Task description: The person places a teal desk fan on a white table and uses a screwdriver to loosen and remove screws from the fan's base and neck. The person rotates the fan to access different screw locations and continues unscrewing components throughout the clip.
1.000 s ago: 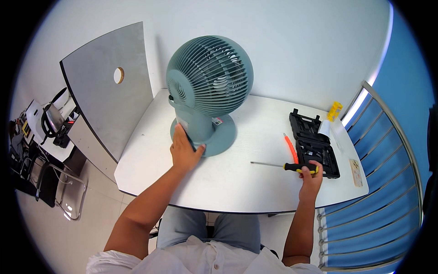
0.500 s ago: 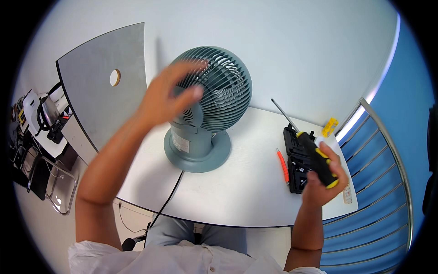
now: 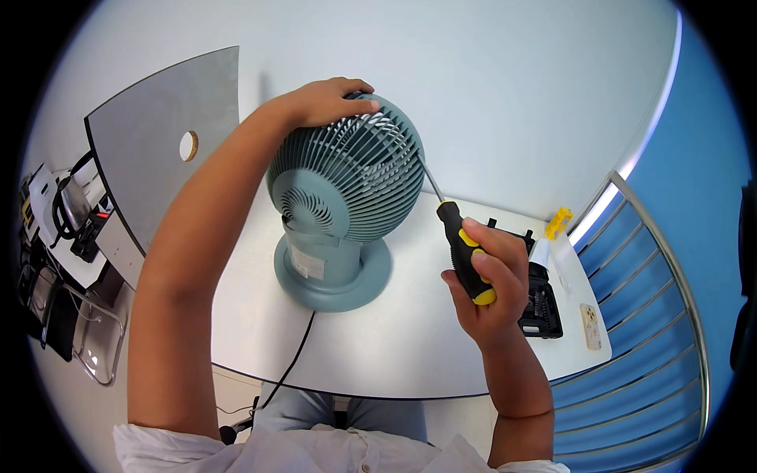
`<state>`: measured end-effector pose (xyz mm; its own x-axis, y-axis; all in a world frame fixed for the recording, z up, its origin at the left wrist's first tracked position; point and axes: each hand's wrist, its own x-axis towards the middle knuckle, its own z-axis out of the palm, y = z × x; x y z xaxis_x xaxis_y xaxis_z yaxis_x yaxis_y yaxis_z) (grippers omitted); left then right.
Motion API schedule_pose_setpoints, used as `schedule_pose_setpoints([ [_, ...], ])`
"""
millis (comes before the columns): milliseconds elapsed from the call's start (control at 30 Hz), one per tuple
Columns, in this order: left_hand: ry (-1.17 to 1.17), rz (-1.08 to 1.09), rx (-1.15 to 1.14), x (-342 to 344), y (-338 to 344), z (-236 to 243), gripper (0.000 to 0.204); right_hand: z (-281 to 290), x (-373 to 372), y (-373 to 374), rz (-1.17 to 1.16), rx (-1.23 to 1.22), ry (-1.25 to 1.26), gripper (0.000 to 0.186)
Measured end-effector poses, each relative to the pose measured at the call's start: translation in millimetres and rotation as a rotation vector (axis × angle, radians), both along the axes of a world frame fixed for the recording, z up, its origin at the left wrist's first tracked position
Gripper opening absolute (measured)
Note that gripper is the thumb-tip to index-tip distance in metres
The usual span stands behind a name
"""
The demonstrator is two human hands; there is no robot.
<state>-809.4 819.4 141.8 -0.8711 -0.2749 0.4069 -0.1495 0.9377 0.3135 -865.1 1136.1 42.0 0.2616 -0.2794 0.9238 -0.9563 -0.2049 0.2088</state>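
A grey-green table fan (image 3: 325, 201) stands upright on the white table, its rear grille and base facing me. My left hand (image 3: 327, 102) grips the top of the fan's head, fingers over the rim and thumb against the grille. In my right hand (image 3: 501, 288) is a black-and-yellow screwdriver (image 3: 464, 256), held by its handle with the shaft pointing up and left. Its tip meets the right edge of the fan's grille in the picture; I cannot tell whether it touches. My right hand partly covers an open black tool case (image 3: 546, 315).
A white remote control (image 3: 591, 326) and a yellow plastic piece (image 3: 558, 224) lie at the table's right side. A black cord (image 3: 296, 359) runs from the fan over the front edge. Metal railing (image 3: 658, 260) borders the right; a grey panel (image 3: 169, 102) stands left.
My left hand has come down onto the top of the fan. My right hand has carried the screwdriver leftward to the fan's edge. The orange-red tool beside the case is now hidden.
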Motion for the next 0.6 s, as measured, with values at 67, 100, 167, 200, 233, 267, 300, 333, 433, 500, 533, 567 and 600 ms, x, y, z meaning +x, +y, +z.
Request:
schedule_pose_setpoints([
  [67,-0.005,0.033,-0.01,8.4,3.5,-0.3,0.066,1.5,0.0,-1.9,0.016,0.009,-0.011,0.052],
  [100,-0.003,0.035,-0.032,12.1,4.1,1.1,0.066,4.1,-0.9,-0.9,0.023,0.009,-0.012,0.052],
  [167,-0.002,0.04,-0.067,19.6,3.8,0.3,0.067,8.0,-0.1,0.8,0.016,-0.006,-0.013,0.053],
  [200,0.0,0.046,-0.1,22.1,5.0,0.5,0.067,9.4,-0.5,0.0,0.028,-0.017,-0.012,0.053],
  [233,-0.007,0.05,-0.099,24.1,7.9,1.7,0.068,11.2,-1.7,-0.8,0.038,-0.028,-0.01,0.054],
  [267,-0.015,0.054,-0.098,26.0,11.0,2.9,0.068,11.9,-2.7,-3.0,0.058,-0.028,-0.011,0.054],
  [300,-0.022,0.057,-0.096,27.5,14.6,3.1,0.068,11.7,-1.3,-2.1,0.03,-0.007,-0.015,0.055],
  [333,-0.015,0.088,-0.108,29.6,20.1,4.1,0.069,14.5,0.8,-0.9,0.003,0.01,-0.013,0.056],
  [433,-0.031,0.116,-0.131,34.0,24.6,1.8,0.069,17.4,9.1,8.0,-0.022,0.066,-0.039,0.06],
  [500,-0.012,0.105,-0.136,37.7,21.7,-2.0,0.069,17.9,12.2,7.5,-0.009,0.087,-0.053,0.063],
  [533,-0.002,0.094,-0.145,37.9,23.3,-2.3,0.069,17.4,13.5,8.6,-0.005,0.085,-0.053,0.064],
  [567,0.007,0.094,-0.138,36.9,24.8,-2.4,0.068,16.7,13.8,9.3,0.0,0.083,-0.053,0.065],
  [600,0.015,0.093,-0.13,35.4,26.5,-2.5,0.067,16.2,12.7,9.4,0.001,0.079,-0.056,0.064],
])
